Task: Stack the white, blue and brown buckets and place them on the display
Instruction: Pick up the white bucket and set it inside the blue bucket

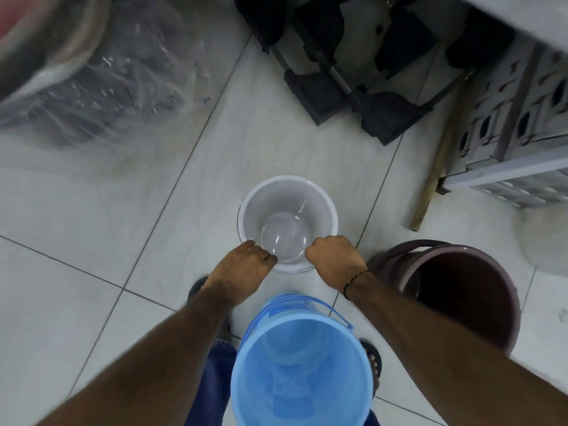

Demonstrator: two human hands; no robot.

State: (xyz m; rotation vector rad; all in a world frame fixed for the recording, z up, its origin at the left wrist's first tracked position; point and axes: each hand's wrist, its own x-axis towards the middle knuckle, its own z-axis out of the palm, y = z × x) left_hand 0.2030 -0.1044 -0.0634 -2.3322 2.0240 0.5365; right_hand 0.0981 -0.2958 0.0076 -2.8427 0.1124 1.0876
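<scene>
I have both hands, left hand (246,265) and right hand (333,256), clenched on the white bucket (289,207) rim at 12 o'clock from the blue bucket (299,367).

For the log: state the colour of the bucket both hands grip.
White bucket, clearest in the head view.

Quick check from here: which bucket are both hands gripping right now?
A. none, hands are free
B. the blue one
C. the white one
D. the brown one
C. The left hand and the right hand are both closed on the near rim of the white bucket, while the blue bucket and the brown bucket stand untouched on the floor.
</scene>
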